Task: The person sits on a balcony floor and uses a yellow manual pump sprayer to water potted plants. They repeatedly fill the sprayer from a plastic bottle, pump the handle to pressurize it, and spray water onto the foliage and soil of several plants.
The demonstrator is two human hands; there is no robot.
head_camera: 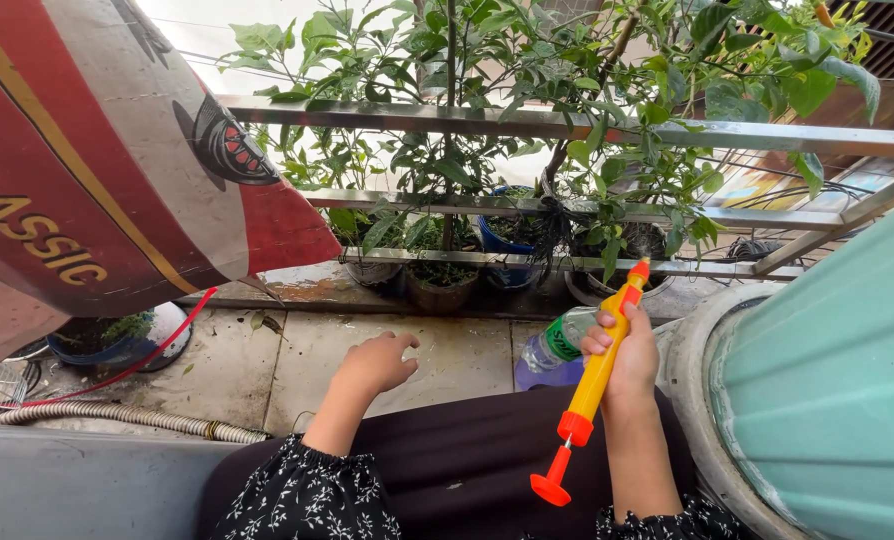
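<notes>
yellow-and-orange sprayer (597, 380), black white-flowered sleeves (297, 495), teal tank (837, 390).

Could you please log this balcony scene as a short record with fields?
Setting: tiled balcony floor with a metal railing
Right hand: gripping a yellow and orange pump sprayer, nozzle pointing at the potted plants
Left hand: empty, fingers curled, above the floor
Behind right hand: clear plastic bottle
Left side: corrugated hose
Right side: teal barrel

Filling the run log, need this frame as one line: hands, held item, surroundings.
left hand: empty, open above tiled floor | right hand: grips yellow-orange pump sprayer, nozzle toward potted plants | plastic bottle beside right hand
</notes>
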